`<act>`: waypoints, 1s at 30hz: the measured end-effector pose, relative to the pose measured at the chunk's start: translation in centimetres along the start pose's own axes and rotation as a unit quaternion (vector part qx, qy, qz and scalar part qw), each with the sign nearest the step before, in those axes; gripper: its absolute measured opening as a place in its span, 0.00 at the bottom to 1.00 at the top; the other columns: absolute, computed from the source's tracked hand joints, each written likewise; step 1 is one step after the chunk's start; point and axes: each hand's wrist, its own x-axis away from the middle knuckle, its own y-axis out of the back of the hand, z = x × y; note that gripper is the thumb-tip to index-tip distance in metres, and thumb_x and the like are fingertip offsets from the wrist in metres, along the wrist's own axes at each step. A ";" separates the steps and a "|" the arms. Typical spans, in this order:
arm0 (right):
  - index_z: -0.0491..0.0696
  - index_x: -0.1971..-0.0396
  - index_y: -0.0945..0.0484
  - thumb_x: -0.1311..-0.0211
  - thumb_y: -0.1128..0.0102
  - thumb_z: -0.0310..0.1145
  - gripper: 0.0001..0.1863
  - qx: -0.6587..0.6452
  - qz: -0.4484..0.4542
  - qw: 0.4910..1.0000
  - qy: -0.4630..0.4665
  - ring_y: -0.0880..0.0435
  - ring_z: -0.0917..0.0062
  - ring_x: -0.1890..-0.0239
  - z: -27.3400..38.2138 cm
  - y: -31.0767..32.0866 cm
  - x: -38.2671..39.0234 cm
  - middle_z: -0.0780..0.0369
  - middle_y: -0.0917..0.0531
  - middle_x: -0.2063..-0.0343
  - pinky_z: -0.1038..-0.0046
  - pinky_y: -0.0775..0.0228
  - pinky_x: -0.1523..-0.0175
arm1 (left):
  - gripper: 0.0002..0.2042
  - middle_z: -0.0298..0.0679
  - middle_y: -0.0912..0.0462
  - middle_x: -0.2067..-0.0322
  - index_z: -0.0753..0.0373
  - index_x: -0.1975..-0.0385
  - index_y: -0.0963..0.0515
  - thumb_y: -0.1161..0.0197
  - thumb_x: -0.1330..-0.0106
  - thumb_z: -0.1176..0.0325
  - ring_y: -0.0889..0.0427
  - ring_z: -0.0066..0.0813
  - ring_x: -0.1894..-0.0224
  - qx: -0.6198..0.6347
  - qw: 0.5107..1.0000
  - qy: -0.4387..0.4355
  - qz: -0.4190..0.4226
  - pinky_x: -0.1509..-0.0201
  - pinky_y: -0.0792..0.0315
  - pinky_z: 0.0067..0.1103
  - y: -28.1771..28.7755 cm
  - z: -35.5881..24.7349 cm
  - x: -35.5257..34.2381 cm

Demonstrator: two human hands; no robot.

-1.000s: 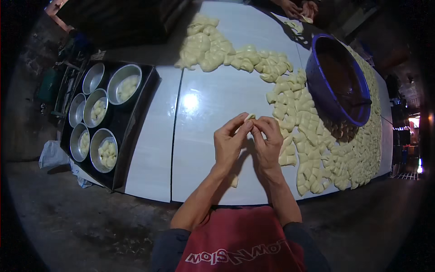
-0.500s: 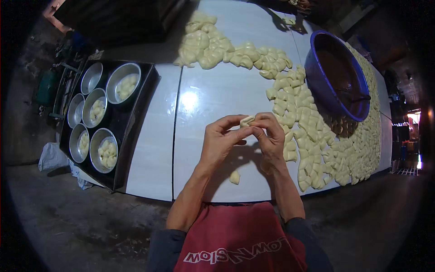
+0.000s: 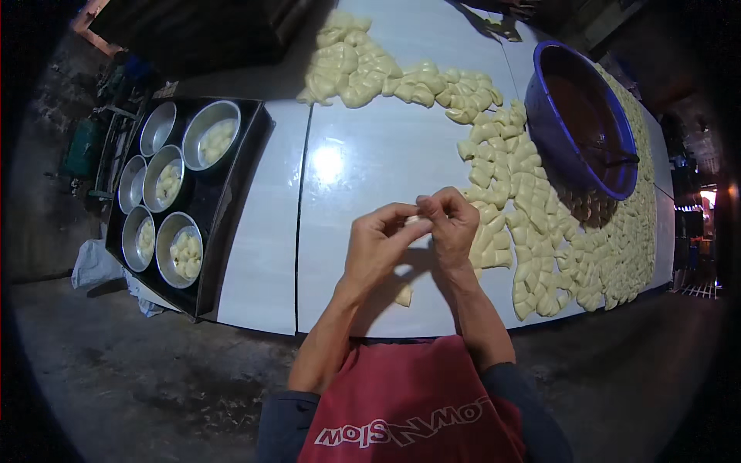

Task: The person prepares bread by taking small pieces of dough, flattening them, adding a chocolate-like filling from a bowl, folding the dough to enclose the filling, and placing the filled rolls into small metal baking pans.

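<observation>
Above the white table, my left hand [image 3: 377, 243] pinches a small pale piece of dough [image 3: 414, 221] between thumb and fingers. My right hand [image 3: 450, 231] is closed against the same piece from the other side, its thumb raised on top. Most of that piece is hidden by the fingers. On the tabletop below my wrists lies one loose dough piece [image 3: 404, 296], partly covered by my left forearm. To the right of my hands spreads a wide layer of cut dough pieces [image 3: 532, 189], many touching one another.
A purple basin [image 3: 538, 143] with brown contents stands among the dough at the right. At the left, a black tray [image 3: 224, 224] holds several round metal pans [image 3: 202, 251], some with dough pieces inside. More dough [image 3: 351, 69] lies toward the table's far side.
My fingers have closed further over the dough piece, which shows less now. My right thumb has moved up. The whole view has shifted slightly.
</observation>
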 end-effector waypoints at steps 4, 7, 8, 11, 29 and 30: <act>0.41 0.59 0.20 0.34 0.36 0.36 0.13 -0.007 0.115 0.988 -0.102 0.24 0.84 0.69 -0.3 1.1 1.2 0.62 0.18 0.71 0.79 0.33 0.69 | 0.11 0.35 0.15 0.70 0.68 0.62 0.16 0.33 0.33 0.66 0.19 0.17 0.68 0.023 0.998 -0.004 -0.057 0.65 0.26 0.15 1.8 1.1 -0.2; 0.41 0.54 0.20 0.31 0.42 0.42 0.19 0.058 0.166 0.980 -0.090 0.22 0.81 0.68 2.2 0.0 2.7 0.62 0.17 0.69 0.74 0.30 0.66 | 0.18 0.34 0.16 0.72 0.68 0.60 0.16 0.40 0.29 0.57 0.20 0.16 0.69 0.017 0.997 0.065 -0.029 0.65 0.26 0.16 3.7 1.6 0.4; 0.41 0.54 0.20 0.31 0.44 0.45 0.20 0.045 0.169 0.974 -0.142 0.17 0.73 0.66 2.2 -0.4 2.9 0.58 0.16 0.68 0.68 0.27 0.60 | 0.18 0.37 0.15 0.70 0.68 0.58 0.16 0.43 0.28 0.56 0.18 0.20 0.67 -0.117 0.990 0.061 -0.059 0.62 0.25 0.18 4.3 1.9 0.5; 0.40 0.56 0.19 0.34 0.41 0.41 0.18 0.261 0.192 0.938 -0.123 0.16 0.64 0.64 -0.9 -0.8 2.6 0.53 0.16 0.66 0.68 0.25 0.57 | 0.20 0.48 0.13 0.63 0.66 0.50 0.19 0.48 0.26 0.57 0.14 0.37 0.56 -0.334 0.930 -0.015 -0.156 0.50 0.25 0.25 4.5 2.3 0.9; 0.44 0.58 0.23 0.48 0.27 0.41 0.23 0.465 -0.093 0.879 -0.054 0.18 0.67 0.67 -0.7 9.6 13.8 0.58 0.17 0.64 0.68 0.25 0.60 | 0.20 0.52 0.30 0.39 0.61 0.45 0.22 0.34 0.37 0.65 0.29 0.49 0.40 -0.510 0.821 -0.257 0.018 0.40 0.31 0.35 0.2 3.4 0.2; 0.44 0.58 0.23 0.48 0.27 0.41 0.23 0.464 -0.099 0.879 -0.057 0.18 0.67 0.67 -0.3 9.6 13.7 0.58 0.17 0.64 0.68 0.25 0.60 | 0.21 0.51 0.29 0.40 0.59 0.46 0.21 0.31 0.40 0.65 0.29 0.49 0.40 -0.487 0.835 -0.245 0.073 0.40 0.32 0.37 -1.2 3.1 0.2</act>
